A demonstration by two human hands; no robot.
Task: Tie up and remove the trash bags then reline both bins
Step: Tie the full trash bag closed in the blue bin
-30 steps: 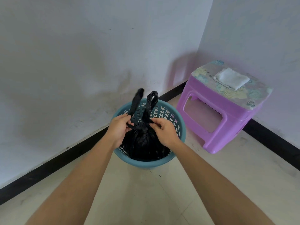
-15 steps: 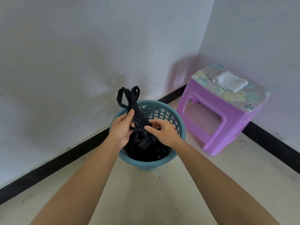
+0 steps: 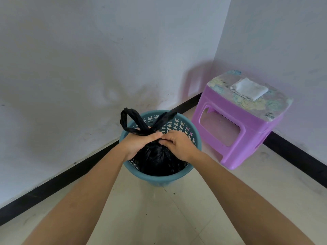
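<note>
Left hand (image 3: 141,143): fingers closed on the twisted neck of the black trash bag (image 3: 155,159), apparently pinning the crossing so the knot cannot slip; one handle loop (image 3: 128,121) stands just beyond these fingertips
Right hand (image 3: 177,145): fingertips pinched on the same neck, touching the left, likely cinching the tie
Teal bin (image 3: 161,178): holds the bag, its body below both hands, not yet lifted
Purple stool (image 3: 235,128): right of the fingers, bears a folded white cloth (image 3: 249,89)
</note>
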